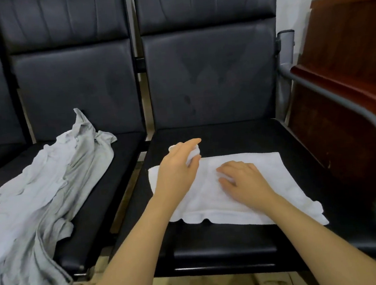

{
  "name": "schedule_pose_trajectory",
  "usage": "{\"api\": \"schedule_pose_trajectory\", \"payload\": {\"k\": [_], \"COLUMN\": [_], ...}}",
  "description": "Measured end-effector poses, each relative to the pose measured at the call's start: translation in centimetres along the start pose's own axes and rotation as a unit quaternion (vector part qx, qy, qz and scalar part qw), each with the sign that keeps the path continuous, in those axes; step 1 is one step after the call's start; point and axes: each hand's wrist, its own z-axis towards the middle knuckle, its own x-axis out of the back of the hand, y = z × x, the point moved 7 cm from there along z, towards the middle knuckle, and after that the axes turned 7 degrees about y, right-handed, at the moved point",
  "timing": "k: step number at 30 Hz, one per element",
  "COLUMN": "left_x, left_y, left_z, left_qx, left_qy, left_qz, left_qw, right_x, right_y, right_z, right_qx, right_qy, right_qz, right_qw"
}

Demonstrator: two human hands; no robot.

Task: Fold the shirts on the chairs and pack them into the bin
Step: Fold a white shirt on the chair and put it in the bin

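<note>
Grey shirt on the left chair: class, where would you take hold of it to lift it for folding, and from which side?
Probably grip the grey shirt at its raised far end, which stands peaked near the backrest, reaching from above; the rest lies crumpled and trails off the seat's front.

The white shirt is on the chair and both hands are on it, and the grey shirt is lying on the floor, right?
Not quite. In the head view the grey shirt lies on the next chair, not the floor. The white shirt is on its chair with both hands on it.
</note>
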Motion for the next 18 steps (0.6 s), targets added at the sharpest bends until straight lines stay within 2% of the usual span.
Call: {"api": "schedule_pose_trajectory", "payload": {"k": [2, 5, 10, 13, 16, 18], "left_x": [-1.9, -4.6, -8.5, -10.0, -11.3, -12.3], "left_y": [2.0, 5.2, 8.3, 9.8, 11.2, 11.7], "left_z": [-0.1, -0.2, -0.1, 0.4, 0.9, 1.1], "left_qx": [-0.014, -0.094, -0.101, -0.1, -0.107, -0.101], "left_qy": [-0.019, -0.029, -0.039, -0.015, 0.0, -0.015], "left_qz": [-0.005, 0.016, 0.001, -0.031, -0.029, -0.02], "left_qw": [1.0, 0.995, 0.994, 0.994, 0.994, 0.995], "right_x": [1.5, 3.7, 5.4, 5.2, 6.3, 7.1], "right_y": [2.5, 5.9, 9.1, 10.2, 10.8, 11.3], "right_z": [-0.9, -2.2, -4.3, -4.9, -5.5, -6.0], "right_qx": [-0.033, -0.084, -0.122, -0.166, -0.223, -0.249], "right_qy": [-0.013, -0.007, -0.011, 0.006, 0.096, 0.147], "right_qz": [-0.013, -0.026, -0.072, 0.019, 0.173, 0.225], "right_qw": [0.999, 0.996, 0.99, 0.986, 0.955, 0.931]}}
